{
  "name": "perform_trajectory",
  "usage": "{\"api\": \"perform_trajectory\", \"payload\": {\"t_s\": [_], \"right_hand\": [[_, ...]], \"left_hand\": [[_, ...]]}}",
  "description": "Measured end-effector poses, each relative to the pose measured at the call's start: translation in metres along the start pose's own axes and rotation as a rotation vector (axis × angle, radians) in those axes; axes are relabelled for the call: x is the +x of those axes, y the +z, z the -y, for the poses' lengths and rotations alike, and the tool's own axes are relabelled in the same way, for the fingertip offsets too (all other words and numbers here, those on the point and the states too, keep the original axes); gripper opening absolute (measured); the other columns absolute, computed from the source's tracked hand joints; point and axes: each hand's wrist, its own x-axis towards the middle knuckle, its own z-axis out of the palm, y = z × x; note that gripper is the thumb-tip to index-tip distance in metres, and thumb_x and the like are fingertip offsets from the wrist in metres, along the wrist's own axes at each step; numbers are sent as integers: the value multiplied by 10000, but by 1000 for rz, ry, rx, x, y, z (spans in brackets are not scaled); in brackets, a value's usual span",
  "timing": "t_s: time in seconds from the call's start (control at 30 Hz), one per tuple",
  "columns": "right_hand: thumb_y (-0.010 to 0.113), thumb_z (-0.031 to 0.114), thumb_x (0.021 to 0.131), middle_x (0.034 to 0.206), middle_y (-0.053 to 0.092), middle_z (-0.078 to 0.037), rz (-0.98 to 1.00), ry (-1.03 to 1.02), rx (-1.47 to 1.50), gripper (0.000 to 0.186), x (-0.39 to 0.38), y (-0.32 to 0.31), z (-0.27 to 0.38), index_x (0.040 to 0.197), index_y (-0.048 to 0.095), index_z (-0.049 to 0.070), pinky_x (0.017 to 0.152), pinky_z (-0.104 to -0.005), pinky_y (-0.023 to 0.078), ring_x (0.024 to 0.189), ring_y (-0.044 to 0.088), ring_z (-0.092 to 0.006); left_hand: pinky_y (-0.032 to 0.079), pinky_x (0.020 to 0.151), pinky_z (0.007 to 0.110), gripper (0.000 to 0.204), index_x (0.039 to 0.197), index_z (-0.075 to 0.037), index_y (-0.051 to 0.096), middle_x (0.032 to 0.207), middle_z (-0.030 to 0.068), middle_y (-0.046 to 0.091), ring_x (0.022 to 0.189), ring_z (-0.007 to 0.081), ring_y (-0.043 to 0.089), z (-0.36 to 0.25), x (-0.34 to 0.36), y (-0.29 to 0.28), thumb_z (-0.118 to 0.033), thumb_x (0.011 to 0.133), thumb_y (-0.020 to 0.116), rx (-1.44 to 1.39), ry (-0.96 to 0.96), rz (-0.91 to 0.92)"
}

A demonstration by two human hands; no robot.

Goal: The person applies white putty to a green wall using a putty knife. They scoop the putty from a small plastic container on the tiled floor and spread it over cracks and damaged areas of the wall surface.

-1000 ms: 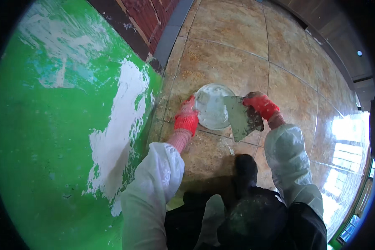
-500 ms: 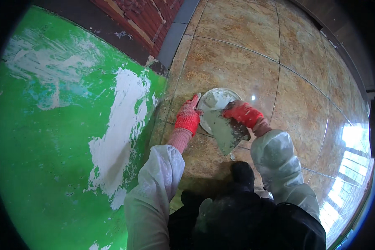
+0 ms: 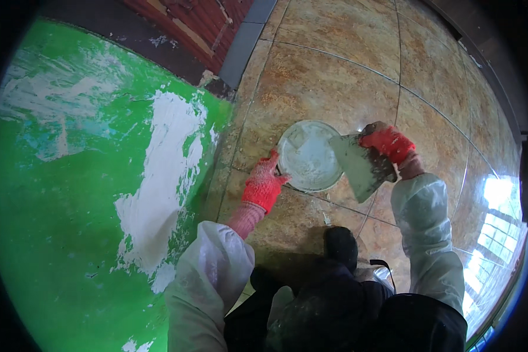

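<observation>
A round white tub (image 3: 333,186) of whitish putty (image 3: 311,154) stands on the tiles ahead of me. At its near left rim is my left hand (image 3: 264,183), in a red glove, closed on the edge with thumb and fingers. My right hand (image 3: 389,142), gloved in red too, grips a wide putty knife (image 3: 356,167) just right of the tub. Its broad blade is smeared with pale putty and darker patches, and one corner overlaps the tub's right rim. The glove hides the knife's handle.
A green wall (image 3: 58,217) with white putty patches (image 3: 158,188) rises on my left. Beyond it are a dark strip and red ridged panels (image 3: 199,26). Brown floor tiles (image 3: 328,79) spread ahead and right, with bright window reflections. My dark shoe (image 3: 340,246) is close below the tub.
My right hand has drawn the putty knife to the right, off most of the tub, uncovering the putty. My left hand stays at the rim, slightly lower in view.
</observation>
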Motion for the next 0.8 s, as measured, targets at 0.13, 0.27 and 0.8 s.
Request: {"api": "perform_trajectory", "payload": {"t_s": [0.13, 0.27, 0.8], "right_hand": [[633, 366, 742, 855, 679, -133, 160, -57, -27, 362, 7, 40, -7, 943, 698, 71, 687, -332, 508, 753, 657, -253], [622, 343, 751, 895, 681, -113, 171, -256, -299, 341, 5, 38, 5, 950, 693, 76, 685, -333, 495, 777, 654, -256], [642, 378, 716, 777, 657, -148, 309, -44, -102, 376, -17, 33, -16, 859, 689, 33, 677, -387, 476, 741, 627, -280]], "left_hand": [[521, 745, 365, 704, 1344, -29, 426, 1111, 193, 530, 920, 280, 578, 5, 5, 15, -132, 723, 741, -16, 69, -122], [532, 620, 330, 766, 1378, -61, 396, 1047, 159, 519, 833, 223, 574, 15, 12, 15, -87, 701, 753, -42, 11, -12], [515, 625, 339, 723, 1368, -95, 425, 988, 124, 521, 801, 214, 567, 9, 7, 15, -81, 718, 741, -31, 27, -81]]}}
